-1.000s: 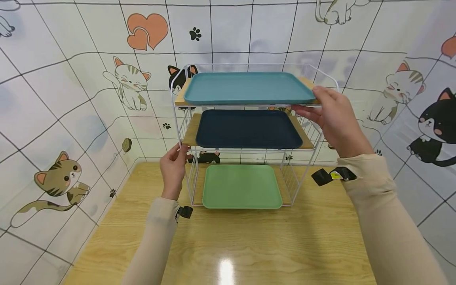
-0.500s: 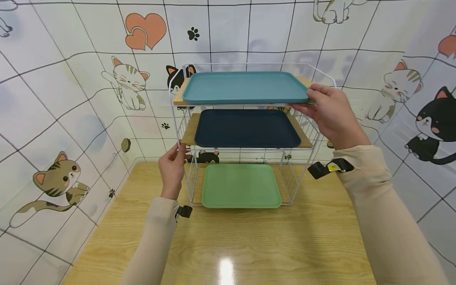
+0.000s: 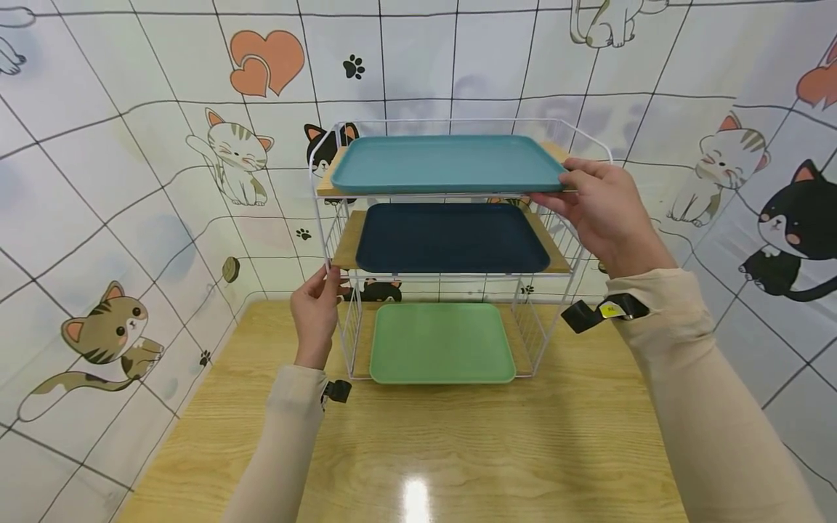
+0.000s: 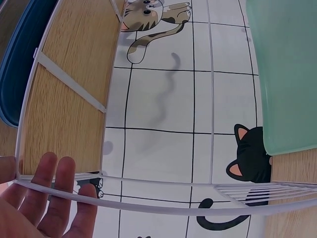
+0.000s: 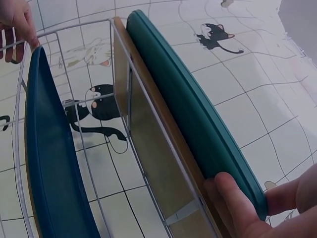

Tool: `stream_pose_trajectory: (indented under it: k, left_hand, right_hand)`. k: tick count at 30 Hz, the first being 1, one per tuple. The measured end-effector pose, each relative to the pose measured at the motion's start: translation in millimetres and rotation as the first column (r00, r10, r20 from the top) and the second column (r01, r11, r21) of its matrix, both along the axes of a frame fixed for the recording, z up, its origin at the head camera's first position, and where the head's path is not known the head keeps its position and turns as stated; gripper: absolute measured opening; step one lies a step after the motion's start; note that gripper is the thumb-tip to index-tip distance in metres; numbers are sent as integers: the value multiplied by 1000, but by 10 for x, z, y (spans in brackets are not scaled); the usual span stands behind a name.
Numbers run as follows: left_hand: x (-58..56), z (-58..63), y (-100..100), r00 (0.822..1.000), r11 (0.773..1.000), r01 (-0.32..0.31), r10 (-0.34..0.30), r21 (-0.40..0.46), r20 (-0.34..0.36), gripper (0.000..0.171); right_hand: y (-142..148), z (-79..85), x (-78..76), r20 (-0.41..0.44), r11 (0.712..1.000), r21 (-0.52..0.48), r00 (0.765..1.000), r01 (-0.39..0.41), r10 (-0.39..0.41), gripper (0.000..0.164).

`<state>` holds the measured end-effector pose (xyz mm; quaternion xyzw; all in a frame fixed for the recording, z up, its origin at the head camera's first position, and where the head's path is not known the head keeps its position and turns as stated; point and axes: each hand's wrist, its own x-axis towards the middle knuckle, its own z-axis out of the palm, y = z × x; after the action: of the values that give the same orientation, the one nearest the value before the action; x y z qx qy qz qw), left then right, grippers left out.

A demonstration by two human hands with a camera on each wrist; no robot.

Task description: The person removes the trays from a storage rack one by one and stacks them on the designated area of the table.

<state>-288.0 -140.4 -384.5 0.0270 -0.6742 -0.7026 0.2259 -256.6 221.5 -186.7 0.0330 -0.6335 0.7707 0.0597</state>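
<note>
A white wire rack (image 3: pixel 455 276) with three wooden shelves stands on the table, one tray per shelf. On the top shelf lies a teal tray (image 3: pixel 447 163), a dark navy tray (image 3: pixel 453 237) on the middle one, and a light green tray (image 3: pixel 442 343) at the bottom. My right hand (image 3: pixel 604 214) pinches the teal tray's front right corner, with fingers beneath the shelf edge. In the right wrist view, thumb and fingers lie either side of that tray (image 5: pixel 183 104). My left hand (image 3: pixel 316 309) grips the rack's left front post at middle shelf height.
The wooden table (image 3: pixel 418 443) extends in front of the rack. A white gridded wall covering (image 3: pixel 418 80) with cartoon cats rises close behind it and on both sides. Wire side panels (image 3: pixel 532 327) bound the shelves.
My right hand and the teal tray's right corner have shifted slightly left. My left hand keeps its grip on the post, and the lower two trays stay in place.
</note>
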Motion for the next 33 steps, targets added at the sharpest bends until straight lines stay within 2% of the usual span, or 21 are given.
stream_pose_trajectory:
  k: [11, 18, 24, 31, 33]
  left_hand:
    - [28, -9, 21, 999, 1000, -17, 16, -22, -34, 41]
    - [19, -16, 20, 999, 1000, -17, 17, -17, -36, 39]
    - [18, -18, 33, 999, 1000, -11, 11, -8, -44, 41]
    - [9, -23, 40, 999, 1000, -12, 13, 16, -45, 40]
    - [30, 7, 49, 999, 1000, -13, 14, 15, -34, 39]
  right_hand:
    - [14, -43, 101, -45, 996, -52, 996, 75, -77, 53]
    - [69, -90, 168, -94, 995, -79, 993, 61, -68, 50]
    - [127, -98, 254, -103, 991, -120, 992, 60, -72, 49]
    - [168, -120, 384, -120, 993, -105, 990, 59, -72, 54]
    - [171, -127, 420, -125, 993, -98, 990, 59, -71, 55]
